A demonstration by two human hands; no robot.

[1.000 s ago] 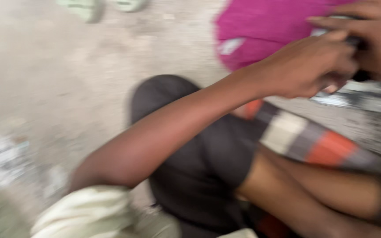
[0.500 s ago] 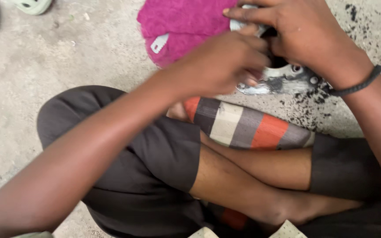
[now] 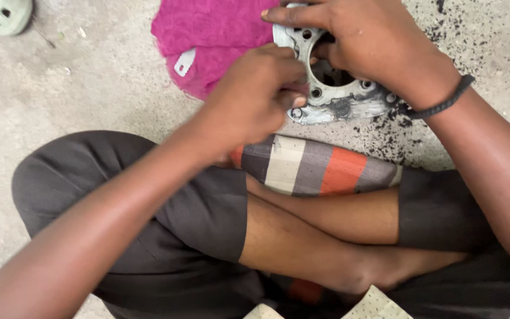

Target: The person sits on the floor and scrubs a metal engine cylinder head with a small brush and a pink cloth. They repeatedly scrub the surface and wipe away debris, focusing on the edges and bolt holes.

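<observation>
A grey metal engine part with a round bore and several bolt holes lies on the concrete floor in front of my crossed legs. My right hand grips its upper rim, fingers over the top edge. My left hand is closed against the part's left edge, fingertips pinched near a bolt hole; what it pinches is hidden. A magenta cloth lies under and left of the part, with a small white metal piece on it.
A striped grey, cream and orange cloth lies across my legs. Black grit is scattered on the floor right of the part. A pale green sandal sits at the top left.
The view has steadied and shifted, bringing the metal part into clear sight. Both hands have settled on it, the left hand now pressed at its left edge.
</observation>
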